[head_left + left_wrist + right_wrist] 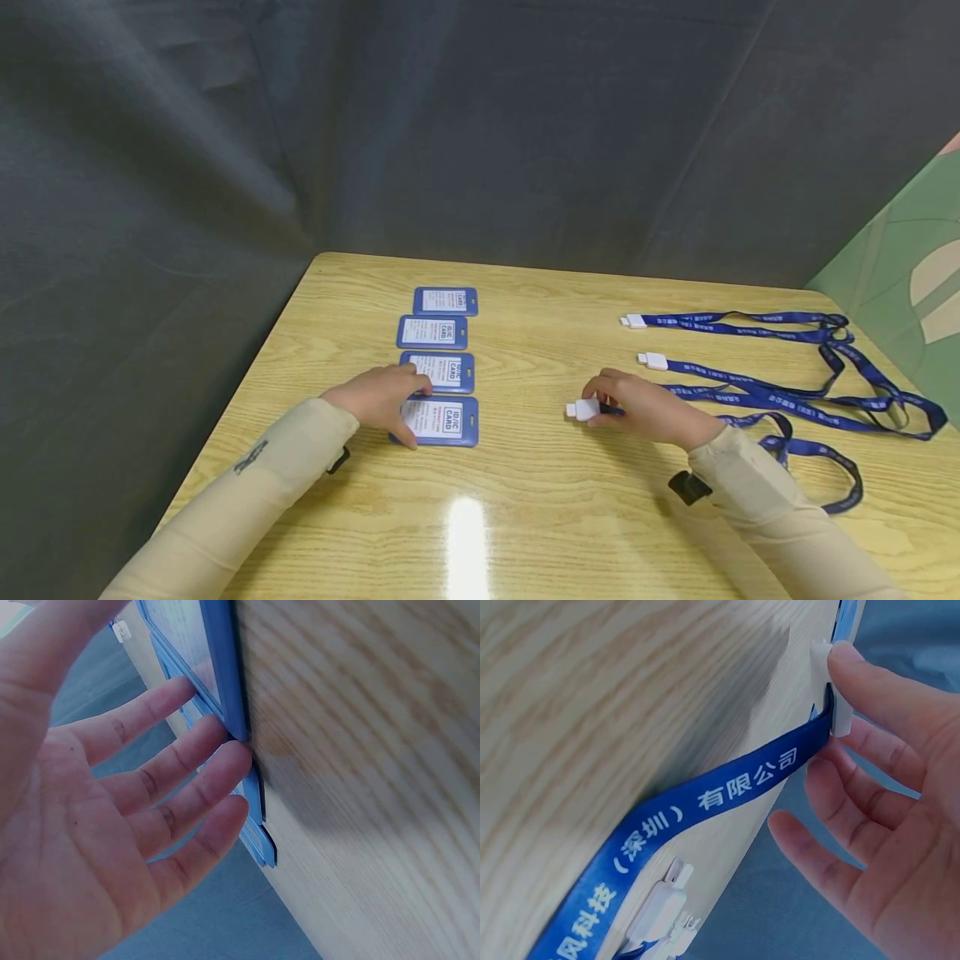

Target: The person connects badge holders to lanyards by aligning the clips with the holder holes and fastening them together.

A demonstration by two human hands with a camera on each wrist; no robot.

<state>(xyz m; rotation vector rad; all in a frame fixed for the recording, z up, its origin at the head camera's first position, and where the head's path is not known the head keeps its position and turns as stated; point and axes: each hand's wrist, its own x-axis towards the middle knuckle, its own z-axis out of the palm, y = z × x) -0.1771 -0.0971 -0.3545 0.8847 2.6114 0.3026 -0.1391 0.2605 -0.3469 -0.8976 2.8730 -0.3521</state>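
Observation:
Four-fingered reach and thumb of my left hand [384, 400] span the left end of the nearest blue card holder [467, 429], gripping it by its long edges. That holder lies on the table, its corner beside the fingertips in the left wrist view [225, 682]. My right hand [645, 407] pinches the white plastic clip [587, 409] of a blue lanyard between thumb and fingers. In the right wrist view the printed lanyard strap [727, 780] trails from that clip [841, 712] across the table. The two hands are apart, with the clip pointing toward the card holders.
Beyond the left hand, more blue card holders [432, 332] lie in a column. On the right, other blue lanyards [750, 325] with white clips [656, 361] stretch over the wooden table [540, 517]. A dark curtain [525, 142] hangs behind the table.

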